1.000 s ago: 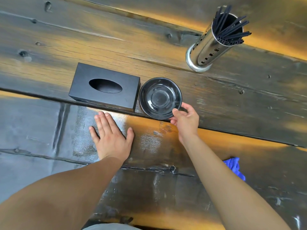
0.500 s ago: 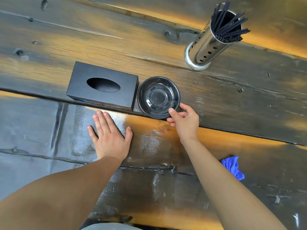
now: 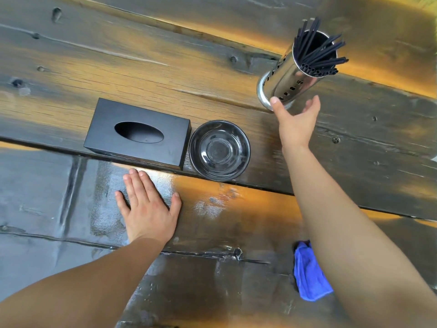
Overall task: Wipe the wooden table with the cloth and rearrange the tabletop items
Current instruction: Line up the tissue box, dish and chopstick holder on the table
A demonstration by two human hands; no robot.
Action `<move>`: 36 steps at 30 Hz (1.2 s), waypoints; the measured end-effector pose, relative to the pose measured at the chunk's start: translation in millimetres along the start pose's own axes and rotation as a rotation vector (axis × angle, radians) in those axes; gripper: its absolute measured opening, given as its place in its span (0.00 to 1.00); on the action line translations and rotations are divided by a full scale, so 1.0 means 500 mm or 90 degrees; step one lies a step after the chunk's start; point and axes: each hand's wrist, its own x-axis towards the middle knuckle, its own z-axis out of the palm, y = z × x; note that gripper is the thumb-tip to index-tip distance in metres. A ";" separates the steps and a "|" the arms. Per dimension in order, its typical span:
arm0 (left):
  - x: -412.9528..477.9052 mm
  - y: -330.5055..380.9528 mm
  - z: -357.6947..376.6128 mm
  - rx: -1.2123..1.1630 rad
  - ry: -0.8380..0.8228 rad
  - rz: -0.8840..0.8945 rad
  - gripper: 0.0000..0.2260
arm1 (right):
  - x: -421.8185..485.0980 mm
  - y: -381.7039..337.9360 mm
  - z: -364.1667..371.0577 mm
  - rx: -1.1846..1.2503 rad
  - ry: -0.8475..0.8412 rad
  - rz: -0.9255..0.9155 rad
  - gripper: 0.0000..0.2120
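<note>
Cloth: a crumpled blue cloth (image 3: 309,275) lies on the near right of the wooden table (image 3: 71,67), partly hidden under the right forearm, in neither hand.
Left hand: the left hand (image 3: 147,207) presses flat, palm down, on a wet, shiny patch of the near plank, fingers together, thumb spread wide, gripping nothing.
Tissue box: a black tissue box (image 3: 139,133) with an oval slot sits just beyond the left fingertips.
Bowl: a dark glossy bowl (image 3: 220,150) stands just beside the box's right end, empty.
Right hand: the right hand (image 3: 295,121) reaches up, fingers apart, thumb at the holder's base rim; the grip is not closed.
Holder: a perforated steel holder (image 3: 290,81) stands farthest back, filled with black straws (image 3: 319,55).
</note>
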 end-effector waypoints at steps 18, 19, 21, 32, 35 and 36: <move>0.001 0.000 0.002 -0.013 0.022 -0.001 0.42 | 0.068 -0.031 0.049 0.160 0.011 -0.094 0.52; 0.001 0.001 0.002 -0.014 0.021 -0.001 0.42 | 0.065 -0.029 0.047 0.161 0.013 -0.097 0.51; 0.002 0.001 0.003 -0.014 0.020 -0.002 0.42 | 0.055 -0.023 0.039 0.159 0.019 -0.102 0.50; 0.001 0.002 0.001 -0.024 0.019 -0.001 0.42 | -0.068 0.065 -0.043 0.146 0.039 -0.103 0.36; 0.002 0.002 0.001 -0.022 0.020 0.002 0.42 | -0.107 0.102 -0.065 0.152 0.026 -0.082 0.35; 0.002 0.002 0.002 -0.022 0.021 0.002 0.42 | -0.118 0.111 -0.071 0.150 0.024 -0.074 0.37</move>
